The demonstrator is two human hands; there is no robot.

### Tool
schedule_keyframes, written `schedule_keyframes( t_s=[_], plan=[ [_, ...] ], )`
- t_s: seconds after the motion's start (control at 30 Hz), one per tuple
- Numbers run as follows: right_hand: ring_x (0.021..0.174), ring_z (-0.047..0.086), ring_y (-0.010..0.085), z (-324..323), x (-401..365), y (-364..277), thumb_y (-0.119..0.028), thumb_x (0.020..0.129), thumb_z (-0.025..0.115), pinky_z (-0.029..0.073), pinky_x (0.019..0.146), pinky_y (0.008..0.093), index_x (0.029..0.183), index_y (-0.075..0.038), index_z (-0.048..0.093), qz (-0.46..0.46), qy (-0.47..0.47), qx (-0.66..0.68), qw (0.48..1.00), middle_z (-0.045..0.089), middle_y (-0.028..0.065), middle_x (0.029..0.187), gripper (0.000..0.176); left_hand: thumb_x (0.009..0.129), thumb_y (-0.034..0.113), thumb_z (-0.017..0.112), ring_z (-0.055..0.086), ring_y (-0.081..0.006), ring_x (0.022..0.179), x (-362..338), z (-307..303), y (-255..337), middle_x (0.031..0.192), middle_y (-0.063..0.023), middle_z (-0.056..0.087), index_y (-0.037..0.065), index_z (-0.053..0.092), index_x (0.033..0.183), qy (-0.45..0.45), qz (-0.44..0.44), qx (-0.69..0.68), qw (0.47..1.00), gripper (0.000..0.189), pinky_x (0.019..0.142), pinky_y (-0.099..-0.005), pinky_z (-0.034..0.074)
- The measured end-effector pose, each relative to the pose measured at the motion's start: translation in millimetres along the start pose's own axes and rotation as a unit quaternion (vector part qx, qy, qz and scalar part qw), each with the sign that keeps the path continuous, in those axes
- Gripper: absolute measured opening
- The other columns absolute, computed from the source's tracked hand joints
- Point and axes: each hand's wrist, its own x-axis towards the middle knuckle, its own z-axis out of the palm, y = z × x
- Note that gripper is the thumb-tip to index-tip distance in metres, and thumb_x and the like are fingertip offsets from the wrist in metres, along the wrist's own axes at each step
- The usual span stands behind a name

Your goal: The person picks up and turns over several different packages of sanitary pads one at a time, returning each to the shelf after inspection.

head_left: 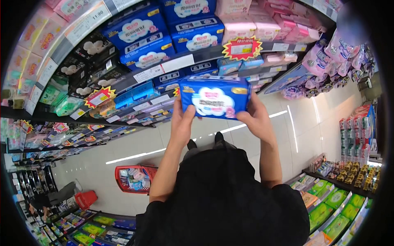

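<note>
Sandwiching the blue package (214,96), left hand (183,123) and right hand (256,119) grip its ends.

"11.00" on a white price label (97,15) along the shelf edge (61,45) at upper left, red-and-yellow starburst tag (242,48) at upper centre with print too blurred to read, blue pack (214,96) at centre bearing white characters, not legible.
</note>
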Motion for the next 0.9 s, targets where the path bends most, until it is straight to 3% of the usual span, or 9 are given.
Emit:
schedule_keyframes(
  t_s=[0.07, 0.1, 0.2, 0.27, 0.37, 0.47, 0.57, 0.8, 0.9],
  plan=[
    [0.108, 0.055, 0.0173, -5, 25, -37, -0.019, 0.085, 0.071, 0.046, 0.09, 0.0312, 0.134, 0.003, 0.041, 0.07, -0.005, -0.077, 0.995, 0.057, 0.0131, 0.12, 0.062, 0.09, 0.017, 0.065, 0.054, -0.0185, 0.107, 19, 23, 23, 0.12, -0.0135, 0.052, 0.002, 0.031, 0.132, -0.003, 0.154, 0.116, 0.981, 0.056, 0.091, -0.0337, 0.044],
    [0.105, 0.056, 0.0171, -6, 41, -48, -0.019, 0.085, 0.071, 0.046, 0.089, 0.031, 0.127, 0.004, 0.046, 0.009, -0.002, -0.102, 0.995, 0.059, 0.0121, 0.115, 0.054, 0.087, 0.012, 0.068, 0.051, -0.0204, 0.112, 28, 29, 38, 0.123, -0.0168, 0.05, 0.0, 0.026, 0.133, -0.026, 0.154, 0.103, 0.982, 0.064, 0.098, -0.0348, 0.04],
    [0.094, 0.058, 0.0227, -16, 100, -68, -0.024, 0.087, 0.067, 0.045, 0.085, 0.0319, 0.113, 0.004, 0.055, -0.141, 0.026, -0.269, 0.952, 0.058, 0.014, 0.102, 0.04, 0.086, 0.014, 0.069, 0.052, -0.0208, 0.111, 72, 41, 64, 0.122, -0.0173, 0.05, -0.001, 0.032, 0.129, -0.011, 0.245, 0.188, 0.951, 0.059, 0.097, -0.0343, 0.041],
    [0.095, 0.059, 0.0254, -13, 135, -76, -0.027, 0.086, 0.067, 0.045, 0.085, 0.0341, 0.114, 0.005, 0.056, -0.205, 0.028, -0.243, 0.948, 0.058, 0.0158, 0.105, 0.044, 0.085, 0.016, 0.072, 0.053, -0.0205, 0.11, 97, 49, 79, 0.122, -0.0175, 0.05, -0.003, 0.039, 0.125, 0.046, 0.25, 0.268, 0.929, 0.055, 0.096, -0.034, 0.041],
    [0.091, 0.057, 0.0212, -14, 174, -69, -0.022, 0.088, 0.066, 0.046, 0.081, 0.0325, 0.112, 0.001, 0.056, -0.317, 0.066, -0.354, 0.877, 0.059, 0.0113, 0.104, 0.034, 0.085, 0.022, 0.072, 0.051, -0.024, 0.112, 121, 52, 80, 0.123, -0.0183, 0.05, -0.005, 0.047, 0.122, 0.123, 0.284, 0.362, 0.879, 0.053, 0.097, -0.0356, 0.039],
    [0.092, 0.058, 0.0287, -12, 186, -65, -0.024, 0.087, 0.066, 0.046, 0.082, 0.0361, 0.112, 0.001, 0.057, -0.227, 0.089, -0.376, 0.894, 0.059, 0.015, 0.105, 0.037, 0.085, 0.025, 0.071, 0.049, -0.0291, 0.112, 134, 48, 77, 0.121, -0.0185, 0.05, -0.005, 0.049, 0.125, 0.171, 0.313, 0.443, 0.823, 0.055, 0.097, -0.0385, 0.038],
    [0.091, 0.06, 0.0371, -15, 192, -55, -0.025, 0.085, 0.068, 0.047, 0.08, 0.0419, 0.109, 0.005, 0.055, -0.268, 0.104, -0.403, 0.869, 0.062, 0.0206, 0.098, 0.041, 0.085, 0.024, 0.071, 0.05, -0.0325, 0.109, 141, 49, 69, 0.116, -0.0184, 0.051, -0.006, 0.052, 0.12, 0.224, 0.354, 0.521, 0.743, 0.049, 0.095, -0.0403, 0.04],
    [0.084, 0.058, 0.0419, -17, 197, -51, -0.021, 0.083, 0.069, 0.045, 0.075, 0.0465, 0.096, 0.005, 0.057, -0.296, 0.103, -0.375, 0.873, 0.062, 0.0224, 0.084, 0.032, 0.084, 0.019, 0.07, 0.054, -0.0329, 0.106, 147, 61, 62, 0.111, -0.0185, 0.058, -0.005, 0.056, 0.114, 0.27, 0.343, 0.487, 0.756, 0.041, 0.093, -0.0406, 0.04],
    [0.086, 0.062, 0.0394, -17, 200, -51, -0.021, 0.084, 0.069, 0.048, 0.076, 0.0427, 0.104, 0.005, 0.06, -0.29, 0.105, -0.409, 0.859, 0.065, 0.0215, 0.093, 0.034, 0.084, 0.018, 0.07, 0.057, -0.0328, 0.101, 149, 67, 62, 0.109, -0.0186, 0.06, -0.005, 0.056, 0.114, 0.277, 0.338, 0.473, 0.765, 0.04, 0.09, -0.0401, 0.043]
  ],
)
